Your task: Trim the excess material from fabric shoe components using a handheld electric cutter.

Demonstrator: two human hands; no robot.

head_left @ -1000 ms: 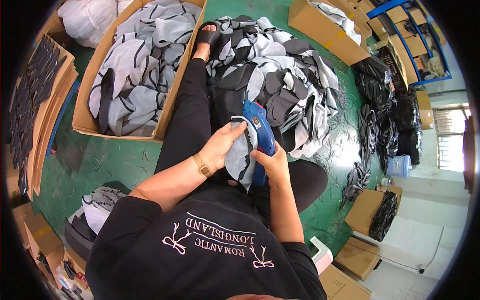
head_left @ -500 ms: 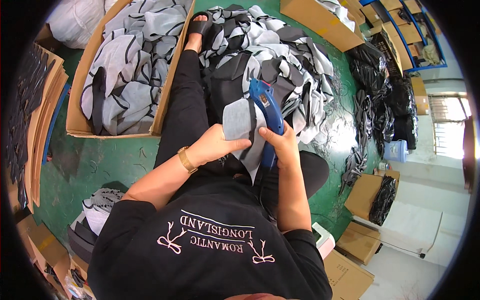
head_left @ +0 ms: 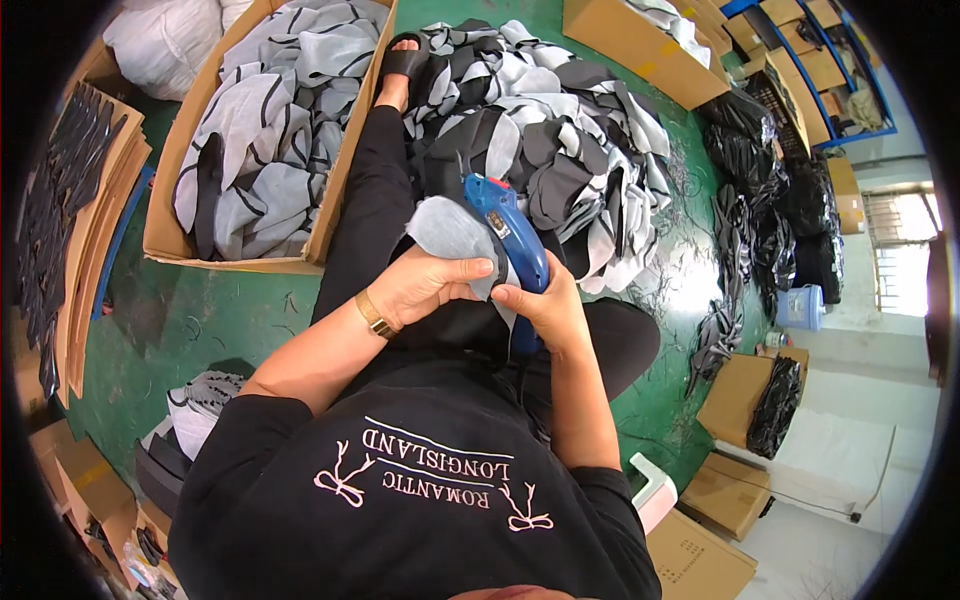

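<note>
My left hand (head_left: 425,285) is closed on a grey fabric piece (head_left: 448,232), thumb on top, its rounded end sticking up. Wrapped around the blue handle of electric scissors (head_left: 510,232) is my right hand (head_left: 552,308); its thumb tip lies beside the fabric's lower part. The scissors point up and slightly left, with the small blade end beyond the fabric. Both hands are close together above my lap. Just past them, a heap of grey and black fabric pieces (head_left: 570,150) covers the floor.
A large cardboard box (head_left: 328,215) full of black-edged grey fabric stands to the left of my outstretched leg. Stacked cardboard with black strips (head_left: 95,250) is at far left. Black plastic bags (head_left: 800,190) and a blue bucket (head_left: 800,307) stand at right. A stool (head_left: 655,490) is beside me.
The scissors and fabric have shifted a little left, and the scissors tilt further left. My left hand has moved up along the fabric, closer to my right thumb; the fabric now curls over.
</note>
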